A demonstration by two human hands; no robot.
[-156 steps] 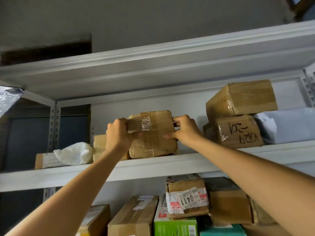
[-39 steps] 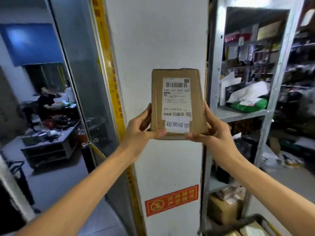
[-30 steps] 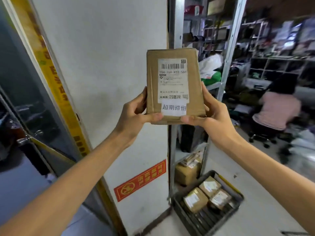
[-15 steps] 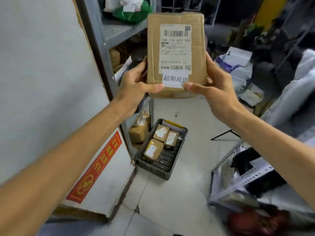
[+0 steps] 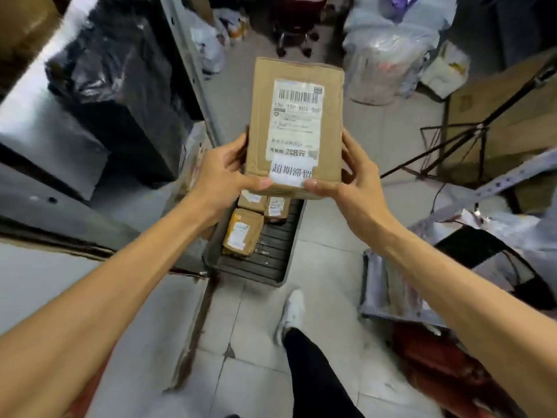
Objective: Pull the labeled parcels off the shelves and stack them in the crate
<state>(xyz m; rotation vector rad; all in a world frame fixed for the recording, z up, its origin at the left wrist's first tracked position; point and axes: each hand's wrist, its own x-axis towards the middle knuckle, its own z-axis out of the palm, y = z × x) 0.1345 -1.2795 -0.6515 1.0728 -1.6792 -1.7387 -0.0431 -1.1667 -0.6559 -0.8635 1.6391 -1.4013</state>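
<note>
One labeled parcel [image 5: 297, 125], label up, is held in the air at 12 o'clock from the crate [image 5: 250, 274] (grey, slatted, down on the floor [image 5: 325, 267]). The left hand [image 5: 223, 173] grips the parcel's 8 o'clock corner, with the thumb on top beside the white sticker [image 5: 291, 173] and the fingers curled round the edge. The right hand [image 5: 352, 176] does the same at 4 o'clock. Three small parcels [image 5: 242, 232] already lie in the crate, labels up, packed toward its 11 o'clock end. The slats [image 5: 271, 251] toward 5 o'clock are bare. A white shoe [image 5: 291, 312] stands just at 6 o'clock of the crate.

Step in hand, prob.: lower & place. To do it well:
- Bend down w/ both grips on, box level and label up.
- Aim for the bare slats next to the three, not tilted across them.
- Set one long edge down first and slide it flush vs. the neighbours, then lift the thumbs off.
- It looks bigger than the others, so it'd sit better as a base than perched on top.
- Mind knuckles on the crate wall.
</note>
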